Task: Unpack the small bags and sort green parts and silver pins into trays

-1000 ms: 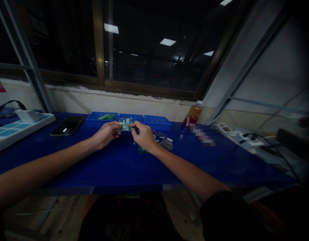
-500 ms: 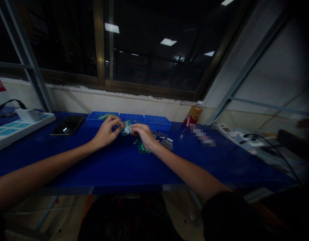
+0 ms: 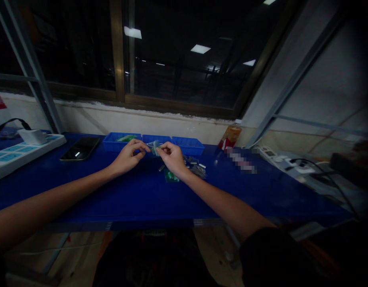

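Observation:
Above the blue table, a small green circuit board [image 3: 154,148] with pale and silvery parts on it is held between both hands, seen at a steep tilt. My right hand [image 3: 172,158] pinches its right edge between thumb and fingers. On the other side, the bent fingers and thumb of my left hand [image 3: 128,157] close at its left edge; the exact contact is too small to make out. Beneath my right hand lies another green board [image 3: 171,176]. Beside it, partly covered by my right wrist, is a loose pile of small metal parts [image 3: 198,171].
Along the wall stand three blue trays [image 3: 188,148], the left one with green pieces in it. A phone [image 3: 80,149] and a white power strip [image 3: 25,153] lie at left. At right are a drink bottle [image 3: 230,136] and another power strip with cables [image 3: 291,165].
The held circuit board has been turned from facing me to a steeper angle. My right fingers have shifted slightly upward on it, and my left fingers have straightened a little.

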Demonstrator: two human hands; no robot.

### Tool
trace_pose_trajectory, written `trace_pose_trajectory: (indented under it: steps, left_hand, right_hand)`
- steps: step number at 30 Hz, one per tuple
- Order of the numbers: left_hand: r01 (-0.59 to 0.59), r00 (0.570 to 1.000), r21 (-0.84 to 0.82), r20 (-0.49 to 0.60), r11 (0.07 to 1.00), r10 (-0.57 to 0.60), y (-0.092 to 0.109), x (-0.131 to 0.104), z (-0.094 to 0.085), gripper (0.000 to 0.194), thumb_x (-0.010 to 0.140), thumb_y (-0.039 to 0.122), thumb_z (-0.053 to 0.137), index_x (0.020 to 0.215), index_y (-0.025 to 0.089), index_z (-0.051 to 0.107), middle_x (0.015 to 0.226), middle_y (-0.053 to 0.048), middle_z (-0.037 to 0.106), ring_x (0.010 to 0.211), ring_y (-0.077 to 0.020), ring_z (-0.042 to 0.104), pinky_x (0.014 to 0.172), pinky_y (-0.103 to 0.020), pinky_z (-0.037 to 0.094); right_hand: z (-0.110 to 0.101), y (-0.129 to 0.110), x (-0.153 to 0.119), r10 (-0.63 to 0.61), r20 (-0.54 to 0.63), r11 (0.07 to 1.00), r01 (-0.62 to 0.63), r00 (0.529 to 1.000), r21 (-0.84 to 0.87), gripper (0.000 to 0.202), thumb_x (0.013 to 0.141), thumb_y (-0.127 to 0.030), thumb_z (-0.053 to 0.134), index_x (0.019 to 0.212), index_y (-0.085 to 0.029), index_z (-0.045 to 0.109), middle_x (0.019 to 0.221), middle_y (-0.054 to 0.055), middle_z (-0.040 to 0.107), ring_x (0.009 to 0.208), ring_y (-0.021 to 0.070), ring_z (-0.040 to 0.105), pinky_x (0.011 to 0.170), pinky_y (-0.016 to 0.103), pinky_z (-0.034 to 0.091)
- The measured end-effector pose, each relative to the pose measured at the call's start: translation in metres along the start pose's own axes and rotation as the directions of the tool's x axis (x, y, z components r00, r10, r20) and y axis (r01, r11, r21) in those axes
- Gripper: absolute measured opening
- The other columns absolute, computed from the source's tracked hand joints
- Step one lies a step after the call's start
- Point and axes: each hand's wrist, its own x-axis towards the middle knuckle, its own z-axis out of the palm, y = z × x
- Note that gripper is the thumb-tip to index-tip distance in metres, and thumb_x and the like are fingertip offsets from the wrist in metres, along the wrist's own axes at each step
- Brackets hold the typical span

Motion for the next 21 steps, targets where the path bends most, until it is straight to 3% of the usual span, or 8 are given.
trace_pose_trajectory:
  steps: [3,6,8,10,13,16,19,21]
  left_hand:
    - [0.278,0.960,-0.243,0.051,0.929,-0.274,0.005,0.001,0.000,0.022,0.076,0.036,0.056,0.082,0.017,0.065,0.094,-0.007,0.056,0.091,-0.0216,0.051,0.070,-0.031,0.043]
    - [0.526,0.841,-0.517,0.195,0.676,-0.505,0.010,0.002,-0.001,0.042,0.079,0.052,0.046,0.076,0.014,0.062,0.082,-0.008,0.060,0.075,-0.0190,0.055,0.062,-0.029,0.042]
    - [0.603,0.774,-0.583,0.265,0.545,-0.574,0.011,0.003,-0.001,0.037,0.078,0.049,0.049,0.073,0.013,0.060,0.072,-0.006,0.059,0.064,-0.0155,0.054,0.057,-0.027,0.041]
    - [0.616,0.760,-0.598,0.278,0.513,-0.588,0.011,0.004,-0.001,0.021,0.074,0.034,0.058,0.073,0.014,0.059,0.069,-0.003,0.058,0.059,-0.0123,0.052,0.054,-0.024,0.040]
    - [0.545,0.808,-0.620,0.209,0.564,-0.551,0.009,0.005,0.000,0.008,0.068,0.020,0.061,0.073,0.014,0.057,0.068,-0.001,0.055,0.058,-0.0103,0.051,0.051,-0.021,0.038]
    - [0.408,0.885,-0.570,0.058,0.713,-0.461,0.008,0.004,-0.001,0.009,0.072,0.023,0.059,0.074,0.016,0.054,0.068,0.000,0.052,0.060,-0.0107,0.050,0.051,-0.021,0.040]
    - [0.152,0.978,-0.262,-0.100,0.953,-0.184,0.009,0.000,-0.003,0.008,0.077,0.025,0.055,0.079,0.018,0.053,0.073,-0.001,0.052,0.067,-0.0131,0.050,0.061,-0.025,0.043]
    - [-0.071,0.996,0.018,-0.056,0.997,0.072,0.010,-0.004,-0.004,0.006,0.078,0.022,0.054,0.083,0.019,0.056,0.081,-0.003,0.055,0.078,-0.0160,0.052,0.072,-0.029,0.043]
  right_hand:
    - [-0.006,-0.007,-0.004,-0.182,0.010,0.959,0.180,0.983,-0.219,0.014,0.077,-0.032,0.053,0.072,-0.020,0.059,0.049,-0.006,0.038,0.048,0.0090,0.036,0.052,0.023,0.030]
    - [-0.008,-0.013,-0.010,-0.315,0.120,0.879,0.337,0.941,-0.337,0.017,0.081,-0.029,0.049,0.081,-0.022,0.064,0.054,-0.003,0.049,0.052,0.0108,0.043,0.057,0.026,0.034]
    - [-0.007,-0.015,-0.012,-0.339,0.180,0.849,0.383,0.923,-0.364,0.019,0.082,-0.028,0.048,0.086,-0.023,0.065,0.056,-0.002,0.054,0.052,0.0109,0.045,0.059,0.026,0.034]
    - [-0.007,-0.015,-0.013,-0.333,0.219,0.839,0.395,0.917,-0.375,0.019,0.082,-0.027,0.048,0.088,-0.024,0.066,0.056,-0.002,0.055,0.051,0.0106,0.045,0.059,0.026,0.034]
    - [-0.008,-0.013,-0.012,-0.292,0.266,0.857,0.374,0.919,-0.354,0.021,0.079,-0.023,0.049,0.092,-0.024,0.065,0.055,-0.004,0.054,0.049,0.0099,0.045,0.057,0.025,0.034]
    - [-0.007,-0.010,-0.010,-0.207,0.289,0.917,0.289,0.935,-0.276,0.022,0.079,-0.024,0.049,0.095,-0.022,0.064,0.055,-0.004,0.052,0.049,0.0088,0.045,0.054,0.023,0.033]
    - [-0.005,-0.009,-0.007,-0.044,0.331,0.988,0.090,0.943,-0.127,0.026,0.081,-0.039,0.048,0.082,-0.018,0.063,0.058,-0.003,0.054,0.050,0.0083,0.047,0.050,0.021,0.034]
    - [-0.005,-0.011,-0.005,0.118,0.357,0.991,-0.133,0.927,0.017,0.041,0.083,-0.051,0.041,0.072,-0.017,0.061,0.058,0.000,0.056,0.050,0.0087,0.049,0.047,0.020,0.034]
